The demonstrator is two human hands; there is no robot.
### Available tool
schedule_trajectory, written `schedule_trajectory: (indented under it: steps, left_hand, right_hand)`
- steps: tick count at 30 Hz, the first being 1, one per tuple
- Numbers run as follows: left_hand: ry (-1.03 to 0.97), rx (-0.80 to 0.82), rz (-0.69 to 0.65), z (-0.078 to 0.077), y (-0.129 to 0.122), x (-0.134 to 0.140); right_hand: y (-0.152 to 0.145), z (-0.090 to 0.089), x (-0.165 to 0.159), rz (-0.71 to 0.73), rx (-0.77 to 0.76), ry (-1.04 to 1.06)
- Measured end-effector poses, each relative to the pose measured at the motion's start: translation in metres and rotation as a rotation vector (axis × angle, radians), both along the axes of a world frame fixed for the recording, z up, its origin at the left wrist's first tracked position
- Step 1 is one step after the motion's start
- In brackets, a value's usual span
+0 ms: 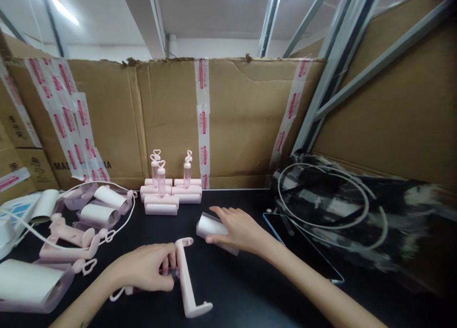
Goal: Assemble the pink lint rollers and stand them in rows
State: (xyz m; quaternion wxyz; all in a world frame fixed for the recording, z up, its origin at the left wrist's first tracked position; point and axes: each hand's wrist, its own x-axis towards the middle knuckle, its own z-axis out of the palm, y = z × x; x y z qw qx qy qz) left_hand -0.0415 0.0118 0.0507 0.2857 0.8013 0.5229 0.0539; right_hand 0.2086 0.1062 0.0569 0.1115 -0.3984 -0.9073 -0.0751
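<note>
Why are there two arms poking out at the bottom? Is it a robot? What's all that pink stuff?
No robot here! Those are a person's own bare hands. There is just one picture, from a camera worn on that person's head, looking forward and down.

The left hand holds a pale pink frame by its handle. The right hand holds a white roll with a see-through cover.

On the black table, several pink rollers stand at the back, with heart-shaped tops. More white rolls and loose pink parts lie to the left. What looks like a phone lies on the right. Behind it all is a cardboard wall.
</note>
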Motion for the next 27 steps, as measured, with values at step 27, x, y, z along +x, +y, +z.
schedule_trajectory:
  steps: [27]
  left_hand:
    - [-0.534, 0.434, 0.095, -0.014, 0.065, 0.073]
  right_hand:
    - [0.007, 0.019, 0.007, 0.234, -0.207, 0.954]
